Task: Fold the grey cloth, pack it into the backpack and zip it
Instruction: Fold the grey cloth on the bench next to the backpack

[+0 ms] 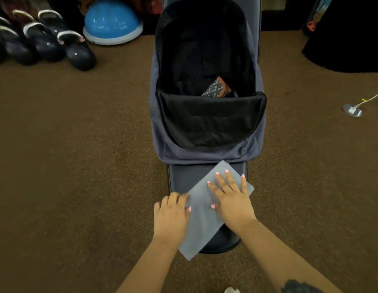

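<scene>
The grey cloth (201, 225) lies folded into a slanted rectangle on the backpack's near flap (181, 178). My right hand (230, 197) rests flat on the cloth with fingers spread. My left hand (171, 214) sits at the cloth's left edge, fingers curled over the edge and thumb on top. The grey backpack (207, 151) lies unzipped on the carpet, its black-lined main compartment wide open beyond my hands. A patterned wallet-like item (217, 87) lies inside it.
Brown carpet (78, 166) surrounds the bag. Several dark slippers (42, 41) and a blue dome trainer (112, 22) stand at the far left. A floor outlet with a white cable (352, 109) is at the right, and a dark object (350, 39) at the far right.
</scene>
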`<state>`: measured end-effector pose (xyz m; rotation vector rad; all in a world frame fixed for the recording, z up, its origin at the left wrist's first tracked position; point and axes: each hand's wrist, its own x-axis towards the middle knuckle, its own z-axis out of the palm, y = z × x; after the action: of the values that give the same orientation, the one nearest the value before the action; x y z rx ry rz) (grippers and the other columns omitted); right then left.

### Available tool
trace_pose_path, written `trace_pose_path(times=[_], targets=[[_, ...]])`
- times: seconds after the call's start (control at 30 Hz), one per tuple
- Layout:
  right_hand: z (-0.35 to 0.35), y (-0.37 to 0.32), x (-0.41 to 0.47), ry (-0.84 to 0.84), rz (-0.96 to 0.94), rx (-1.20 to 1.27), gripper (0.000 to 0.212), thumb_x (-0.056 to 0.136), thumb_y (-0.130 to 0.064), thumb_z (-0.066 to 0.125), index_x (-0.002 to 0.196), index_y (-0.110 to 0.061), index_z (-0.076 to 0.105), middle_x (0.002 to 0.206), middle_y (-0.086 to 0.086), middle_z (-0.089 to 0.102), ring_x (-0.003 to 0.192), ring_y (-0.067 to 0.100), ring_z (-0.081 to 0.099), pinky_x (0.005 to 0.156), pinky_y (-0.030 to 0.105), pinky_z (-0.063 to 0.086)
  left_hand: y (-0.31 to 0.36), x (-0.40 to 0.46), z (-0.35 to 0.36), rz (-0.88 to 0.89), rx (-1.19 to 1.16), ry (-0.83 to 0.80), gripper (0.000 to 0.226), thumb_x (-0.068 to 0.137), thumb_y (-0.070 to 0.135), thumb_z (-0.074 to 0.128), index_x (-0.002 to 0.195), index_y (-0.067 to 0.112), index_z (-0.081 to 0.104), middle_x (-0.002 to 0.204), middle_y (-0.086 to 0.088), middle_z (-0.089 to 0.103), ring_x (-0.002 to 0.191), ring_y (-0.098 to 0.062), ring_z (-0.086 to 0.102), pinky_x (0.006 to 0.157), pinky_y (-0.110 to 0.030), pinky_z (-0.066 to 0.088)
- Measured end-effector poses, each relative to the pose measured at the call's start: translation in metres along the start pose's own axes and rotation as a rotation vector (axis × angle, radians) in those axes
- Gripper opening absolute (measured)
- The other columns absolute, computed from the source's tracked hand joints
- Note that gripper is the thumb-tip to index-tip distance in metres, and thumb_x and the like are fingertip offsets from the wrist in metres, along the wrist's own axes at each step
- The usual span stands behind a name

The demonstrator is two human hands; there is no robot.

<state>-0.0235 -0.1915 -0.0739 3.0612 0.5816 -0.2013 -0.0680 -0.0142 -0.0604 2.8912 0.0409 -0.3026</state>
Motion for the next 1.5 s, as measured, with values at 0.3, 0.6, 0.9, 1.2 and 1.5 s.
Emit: trace_pose_path(times=[0.3,0.6,0.9,1.2,1.5], targets=[[-0.010,-0.038,-0.060,-0.118,-0.161,0.297,0.044,0.058,-0.018,0.072,0.101,-0.025,0.064,0.112,-0.003,0.066,0.102,0.020,0.063,0.086,0.034,0.052,-0.009,-0.029,-0.002,-0.291,-0.213,-0.189,0.033,0.091,0.045,0.045,0.108,0.017,0.046,0.107,-0.005,0.062,0.098,-0.025,0.061,0.084,-0.037,0.047],[0.007,-0.036,-0.094,-0.394,-0.257,0.162,0.125,0.060,-0.027,0.079,0.145,-0.041,-0.011,0.159,-0.002,0.018,0.146,0.027,0.010,0.112,0.055,0.015,-0.017,-0.043,-0.005,-0.527,-0.787,-0.455,0.023,0.092,0.035,0.052,0.089,0.012,0.056,0.093,-0.006,0.062,0.084,-0.018,0.060,0.066,-0.027,0.047],[-0.015,-0.021,-0.079,-0.178,-0.011,0.692,0.077,0.089,-0.021,0.053,0.103,-0.087,0.017,0.139,-0.020,0.051,0.138,-0.004,0.029,0.115,0.036,-0.022,-0.019,-0.032,-0.037,-0.082,-0.458,-0.472,0.071,0.094,0.030,0.046,0.133,0.055,-0.009,0.078,0.000,0.056,0.069,-0.012,0.053,0.065,-0.027,0.043],[-0.040,0.005,-0.064,-0.338,0.112,0.903,0.032,0.099,-0.023,0.043,0.128,-0.023,0.055,0.130,-0.005,0.059,0.122,0.000,0.032,0.118,0.029,0.002,0.003,0.003,-0.028,0.140,-0.856,-0.368,0.062,0.080,0.067,0.015,0.103,0.045,0.067,0.114,0.016,0.068,0.118,-0.001,0.051,0.109,-0.036,0.025],[-0.030,0.020,-0.018,-0.314,0.595,1.283,0.022,0.095,-0.039,0.048,0.090,-0.029,0.067,0.104,-0.001,0.070,0.102,0.021,0.065,0.097,0.046,0.048,-0.011,0.010,-0.001,-0.222,-1.005,-0.499,0.079,0.064,0.090,0.035,0.109,0.033,0.066,0.119,-0.001,0.067,0.115,-0.018,0.058,0.108,-0.047,0.039]])
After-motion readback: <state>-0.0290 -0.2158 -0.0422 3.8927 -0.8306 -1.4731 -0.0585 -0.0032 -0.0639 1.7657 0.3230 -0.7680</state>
